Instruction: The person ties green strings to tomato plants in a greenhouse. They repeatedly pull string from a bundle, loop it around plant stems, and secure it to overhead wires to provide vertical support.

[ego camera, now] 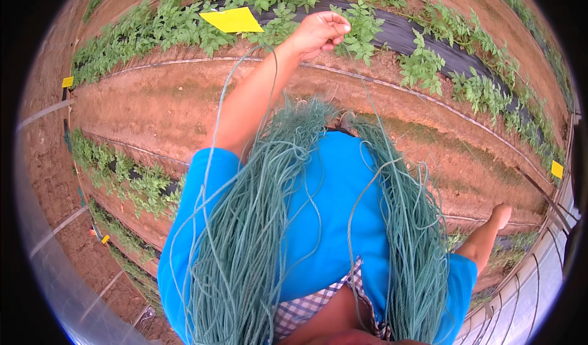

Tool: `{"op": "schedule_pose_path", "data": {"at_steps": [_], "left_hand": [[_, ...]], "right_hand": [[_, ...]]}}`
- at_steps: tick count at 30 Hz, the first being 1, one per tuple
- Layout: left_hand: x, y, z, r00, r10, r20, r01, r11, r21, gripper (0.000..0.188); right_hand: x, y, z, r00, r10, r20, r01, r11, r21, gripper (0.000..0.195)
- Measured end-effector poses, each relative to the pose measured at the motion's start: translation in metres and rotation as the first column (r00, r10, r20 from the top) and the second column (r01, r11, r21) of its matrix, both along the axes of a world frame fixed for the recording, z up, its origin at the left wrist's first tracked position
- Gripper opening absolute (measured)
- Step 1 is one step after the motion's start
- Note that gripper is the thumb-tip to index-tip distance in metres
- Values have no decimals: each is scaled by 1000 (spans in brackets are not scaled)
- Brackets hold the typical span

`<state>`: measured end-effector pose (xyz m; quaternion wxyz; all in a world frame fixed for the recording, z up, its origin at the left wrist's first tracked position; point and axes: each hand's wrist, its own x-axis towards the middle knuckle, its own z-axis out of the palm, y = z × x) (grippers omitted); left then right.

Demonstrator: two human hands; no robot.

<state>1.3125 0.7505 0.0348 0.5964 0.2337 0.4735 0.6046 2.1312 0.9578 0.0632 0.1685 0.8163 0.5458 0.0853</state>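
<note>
My left hand [324,33] is raised over a row of leafy green plants [363,30], its thumb and fingertips pinched together. A thin strand of green twine [367,92] runs from just below these fingers down toward my chest. Long bundles of green twine hang over both shoulders, one on the left [243,234] and one on the right [413,244]. A loose loop of it arches past my left forearm. Out to the right side, my right hand [501,215] is held low and away from the plants. Its fingers are too small and turned away to make out.
Black plastic mulch [399,28] covers the planted bed, with a pale drip line [349,73] along its near side. A yellow card [233,20] stands among the leaves. Bare soil [151,110] forms the path. Plastic sheeting [519,294] bounds the right side.
</note>
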Motion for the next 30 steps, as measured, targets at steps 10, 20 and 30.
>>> {"op": "schedule_pose_path", "data": {"at_steps": [10,20,30], "left_hand": [[-3,10,-43,994,100,-53,-109,974,-201,10],[-23,-2,-39,978,192,-86,-210,906,-368,9],[0,-9,-35,984,5,-178,-67,936,-346,27]], "right_hand": [[9,-9,-53,996,60,-66,-66,994,-82,29],[-256,-48,-48,666,502,-552,-702,672,-237,43],[-535,-164,160,-669,-85,-738,-734,-76,675,25]]}}
